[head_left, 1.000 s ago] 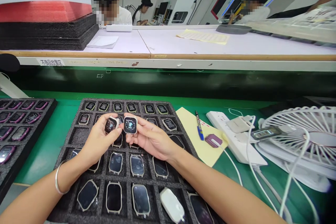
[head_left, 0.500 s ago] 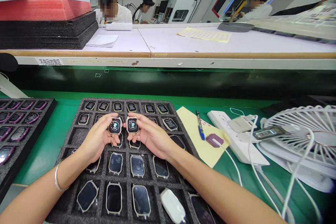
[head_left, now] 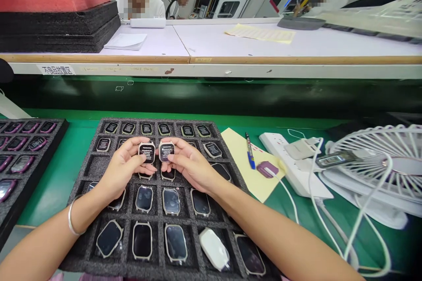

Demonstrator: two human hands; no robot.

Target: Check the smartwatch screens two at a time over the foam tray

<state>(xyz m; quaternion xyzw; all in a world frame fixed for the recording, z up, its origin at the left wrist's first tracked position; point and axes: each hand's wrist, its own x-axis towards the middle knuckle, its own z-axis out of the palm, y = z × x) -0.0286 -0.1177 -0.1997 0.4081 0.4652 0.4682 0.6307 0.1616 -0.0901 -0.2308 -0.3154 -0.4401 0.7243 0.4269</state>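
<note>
My left hand [head_left: 123, 167] pinches a small strapless watch body [head_left: 147, 152] with a lit screen showing text. My right hand [head_left: 191, 166] grips a second watch body [head_left: 166, 151] just beside it, screen up, also lit with text. Both are held side by side a little above the middle rows of a black foam tray [head_left: 99, 167]. The tray's pockets hold several more watch bodies [head_left: 171, 201], dark-screened in the near rows and lit in the far rows. One watch lies face down, white back up [head_left: 213, 249].
A second foam tray [head_left: 49, 140] with purple watches sits at left. To the right lie a yellow sheet [head_left: 237, 149], a blue pen [head_left: 249, 151], a purple watch on a cable [head_left: 267, 169], a white power strip [head_left: 296, 180] and a white fan [head_left: 379, 167]. Other people sit beyond the far bench.
The two watch screens have switched from a round dial picture to text. Both hands drew the watches level and slightly lower over the tray; my head tilted down a little.
</note>
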